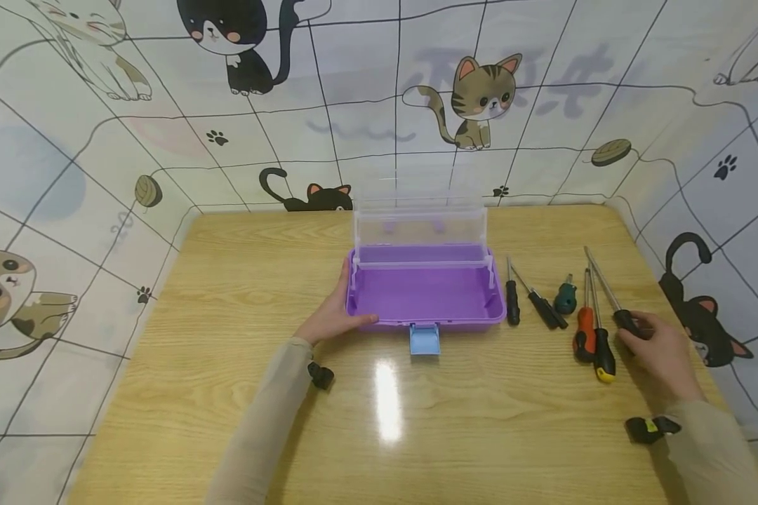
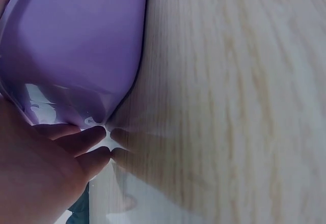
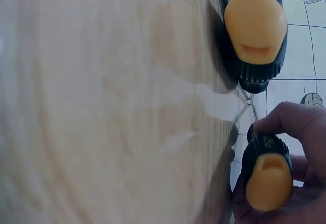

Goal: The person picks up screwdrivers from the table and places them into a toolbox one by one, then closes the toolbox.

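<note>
A purple plastic box with its clear lid raised stands on the table, a light blue latch hanging at its front. My left hand holds the left front corner, thumb along the front rim and fingers against the end wall; the left wrist view shows fingertips low on the box's side. At the far right, my right hand grips the black handle of a long screwdriver, whose yellow butt end shows in the right wrist view. Beside it lie a black-and-yellow screwdriver and an orange-handled screwdriver.
A stubby green screwdriver, a slim black screwdriver and black-handled tools lie between the box and the right hand. The wooden table meets cat-patterned cloth walls at its back and sides.
</note>
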Demonstrator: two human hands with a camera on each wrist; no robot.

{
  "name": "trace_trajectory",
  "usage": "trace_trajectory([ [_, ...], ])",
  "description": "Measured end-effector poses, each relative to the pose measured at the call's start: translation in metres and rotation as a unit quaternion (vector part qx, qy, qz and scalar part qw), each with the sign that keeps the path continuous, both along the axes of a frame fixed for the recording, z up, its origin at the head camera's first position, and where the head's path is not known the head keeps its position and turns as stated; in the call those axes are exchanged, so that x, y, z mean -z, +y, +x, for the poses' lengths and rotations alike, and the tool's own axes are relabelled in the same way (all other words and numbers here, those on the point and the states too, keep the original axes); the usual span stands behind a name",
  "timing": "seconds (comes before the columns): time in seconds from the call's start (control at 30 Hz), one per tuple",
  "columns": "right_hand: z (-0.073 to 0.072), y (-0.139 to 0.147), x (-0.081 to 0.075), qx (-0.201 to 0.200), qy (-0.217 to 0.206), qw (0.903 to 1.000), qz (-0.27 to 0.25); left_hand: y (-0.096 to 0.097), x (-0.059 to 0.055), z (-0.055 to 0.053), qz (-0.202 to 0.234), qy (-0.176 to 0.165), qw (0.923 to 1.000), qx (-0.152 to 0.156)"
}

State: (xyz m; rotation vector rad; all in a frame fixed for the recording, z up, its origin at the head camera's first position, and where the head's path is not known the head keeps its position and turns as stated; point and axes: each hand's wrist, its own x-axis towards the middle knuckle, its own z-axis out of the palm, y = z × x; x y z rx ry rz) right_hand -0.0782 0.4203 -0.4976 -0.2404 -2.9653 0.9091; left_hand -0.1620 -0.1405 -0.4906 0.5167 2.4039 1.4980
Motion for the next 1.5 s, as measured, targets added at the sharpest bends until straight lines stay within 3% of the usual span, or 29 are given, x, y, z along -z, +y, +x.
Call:
trace_trajectory([
  [0.23,-0.001,0.000,-0.002,0.024,0.028,0.9993,-0.003,0.002,0.000,0.000,0.034,-0.014,0.9993,-0.004],
  [0.27,-0.001,-0.001,-0.004,0.027,0.032,0.9991,-0.002,0.002,-0.006,0.002,0.033,-0.018,0.9993,-0.003],
  [0.4,0.000,-0.003,-0.009,0.045,0.006,0.9989,0.000,0.002,-0.006,0.003,0.025,-0.018,0.9995,-0.006],
  [0.57,0.004,-0.002,-0.014,0.069,-0.023,0.9974,-0.007,0.001,-0.002,0.001,0.049,-0.021,0.9986,0.002],
  [0.73,0.007,0.000,-0.015,0.079,-0.010,0.9967,-0.010,0.003,-0.014,0.004,0.070,-0.037,0.9968,0.011],
  [0.87,0.008,0.001,-0.015,0.081,-0.003,0.9967,-0.008,0.004,-0.031,0.010,0.067,-0.045,0.9966,0.017],
  [0.97,0.007,0.002,-0.018,0.085,0.004,0.9963,-0.011,0.004,-0.036,0.012,0.059,-0.043,0.9972,0.017],
  [1.07,0.005,0.000,-0.020,0.090,0.013,0.9958,-0.015,0.003,-0.031,0.010,0.064,-0.041,0.9970,0.015],
  [1.3,-0.002,-0.002,-0.028,0.093,0.022,0.9954,-0.004,0.001,-0.002,0.000,0.048,-0.022,0.9986,0.000],
  [1.5,-0.008,-0.005,-0.035,0.094,0.029,0.9952,-0.001,0.000,0.002,-0.001,0.036,-0.016,0.9992,-0.006],
])
